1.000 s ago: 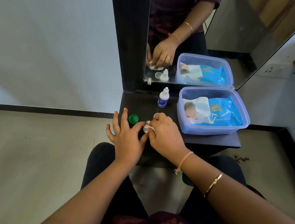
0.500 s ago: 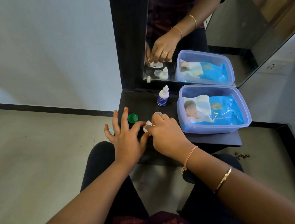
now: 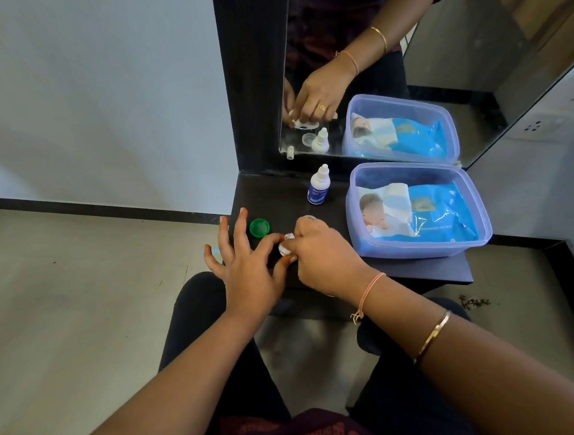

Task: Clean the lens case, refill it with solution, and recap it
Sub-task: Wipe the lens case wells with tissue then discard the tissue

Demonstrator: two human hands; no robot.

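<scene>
Item: lens case (image 3: 285, 248), small, white plastic, sitting low over the dark table (image 3: 277, 197) between both hands.
Left grip (image 3: 248, 270): thumb and forefinger pinching one end, the other fingers splaying free.
Right grip (image 3: 323, 254): fingers curling over the other end and hiding what they are working on.
Handling, as judged: light, rigid, likely slick when wet, and best held by the rims.
Green cap (image 3: 259, 227): lying off, nearby.
Solution bottle (image 3: 317, 188): standing behind.

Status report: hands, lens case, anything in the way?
Left hand pinches lens case; right hand curled over it. Green cap off, alongside. Solution bottle stands behind.
</scene>
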